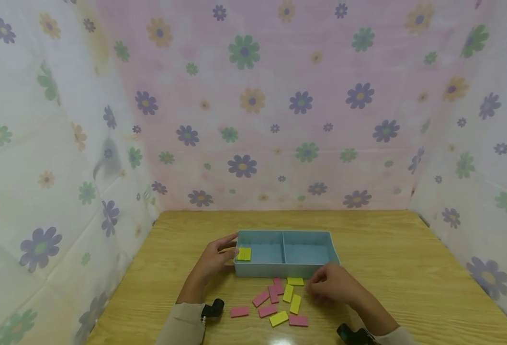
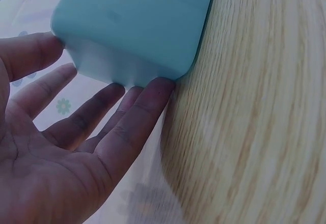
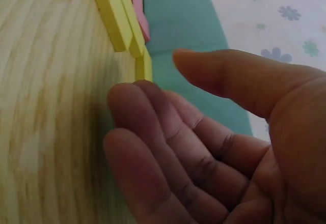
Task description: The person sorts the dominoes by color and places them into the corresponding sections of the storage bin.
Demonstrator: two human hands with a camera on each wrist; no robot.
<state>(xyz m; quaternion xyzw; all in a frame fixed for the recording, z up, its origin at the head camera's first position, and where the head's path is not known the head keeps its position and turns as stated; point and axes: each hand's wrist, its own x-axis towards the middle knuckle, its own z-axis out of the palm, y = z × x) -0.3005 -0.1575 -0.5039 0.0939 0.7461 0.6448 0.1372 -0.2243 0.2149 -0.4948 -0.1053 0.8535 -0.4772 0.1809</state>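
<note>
A light blue box (image 1: 259,271) with two compartments stands on the table, its divider (image 1: 284,247) running front to back. Two yellow blocks (image 1: 244,254) lie side by side in the left compartment's front left corner. My left hand (image 1: 213,258) touches the box's left end; in the left wrist view its fairly straight fingertips (image 2: 162,84) rest against the end wall. By the box's front right corner is my right hand (image 1: 336,282), fingers loosely bent, thumb apart, holding nothing. Close to its fingertips lies a yellow block (image 1: 295,281) along the box's front wall.
Several pink blocks (image 1: 267,311) and yellow blocks (image 1: 278,318) lie scattered on the wooden table (image 1: 391,268) in front of the box. One pink block (image 1: 239,312) is off to the left. Flowered cloth (image 1: 270,143) hangs behind and at both sides.
</note>
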